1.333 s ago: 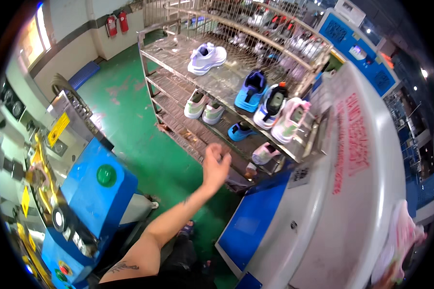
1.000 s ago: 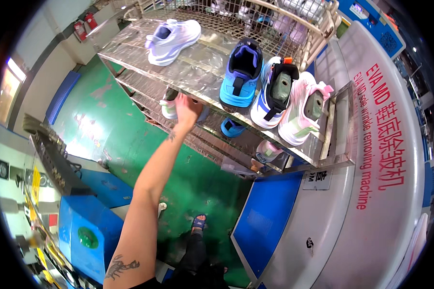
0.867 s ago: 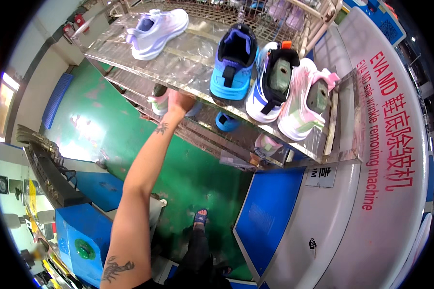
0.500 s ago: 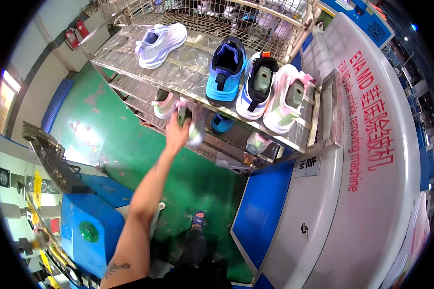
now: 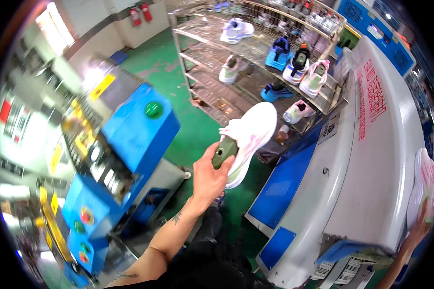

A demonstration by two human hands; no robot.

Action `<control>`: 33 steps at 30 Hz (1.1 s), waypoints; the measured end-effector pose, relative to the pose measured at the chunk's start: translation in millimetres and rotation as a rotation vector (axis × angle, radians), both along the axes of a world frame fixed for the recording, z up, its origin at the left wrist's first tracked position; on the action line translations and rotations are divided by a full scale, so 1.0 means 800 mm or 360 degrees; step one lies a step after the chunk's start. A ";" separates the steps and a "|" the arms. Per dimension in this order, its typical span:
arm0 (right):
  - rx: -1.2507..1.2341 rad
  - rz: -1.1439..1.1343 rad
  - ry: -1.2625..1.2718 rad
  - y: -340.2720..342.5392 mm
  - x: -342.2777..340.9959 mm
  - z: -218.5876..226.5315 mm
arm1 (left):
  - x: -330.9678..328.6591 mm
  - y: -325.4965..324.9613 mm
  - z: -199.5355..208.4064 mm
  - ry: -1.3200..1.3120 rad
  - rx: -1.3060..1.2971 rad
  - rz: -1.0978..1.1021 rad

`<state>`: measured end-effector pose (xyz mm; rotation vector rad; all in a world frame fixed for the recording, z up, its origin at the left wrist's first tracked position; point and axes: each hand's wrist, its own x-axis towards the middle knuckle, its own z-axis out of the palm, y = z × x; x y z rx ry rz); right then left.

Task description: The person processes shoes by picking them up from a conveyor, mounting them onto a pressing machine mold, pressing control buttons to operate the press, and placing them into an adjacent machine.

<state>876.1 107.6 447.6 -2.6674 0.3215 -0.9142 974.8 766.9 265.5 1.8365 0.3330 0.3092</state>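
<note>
My left hand [image 5: 212, 176] is closed around the olive-green shoe last [image 5: 225, 153] inside a white-and-pink sneaker [image 5: 250, 137]. That sneaker hangs in the air above the green floor, tilted, with its pale sole turned up to the right. At the far right edge, my right hand [image 5: 421, 225] grips another pink-and-white sneaker [image 5: 422, 185] beside the grey machine. Part of that hand and shoe lies in the dark rim of the picture. On the rack's top shelf stand a white-lavender sneaker [image 5: 237, 31], a blue one [image 5: 278, 54] and two more light ones.
A metal shelf rack [image 5: 207, 29] stands ahead, with more shoes on its lower tiers. The large grey machine [image 5: 361, 192] with blue panels fills the right side. Blue machinery [image 5: 140, 125] with a green button stands close on the left. Fire extinguishers [image 5: 135, 17] hang at the back wall.
My left hand has drawn the sneaker out from the rack's lower shelf and back toward me. The view has shifted, so the rack sits farther off, and my right hand now shows at the right edge.
</note>
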 end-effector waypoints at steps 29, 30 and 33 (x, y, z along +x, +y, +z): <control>0.1634 -0.0593 -0.1180 0.274 -0.426 -0.180 | -0.301 -0.137 0.062 0.0969 -0.1833 -0.1309; 0.1546 -0.0868 -0.1134 0.256 -0.437 -0.204 | -0.305 -0.158 0.059 0.1083 -0.1826 -0.1360; 0.1126 -0.0627 -0.0502 0.197 -0.403 -0.245 | -0.309 -0.195 0.036 0.1146 -0.1708 -0.1405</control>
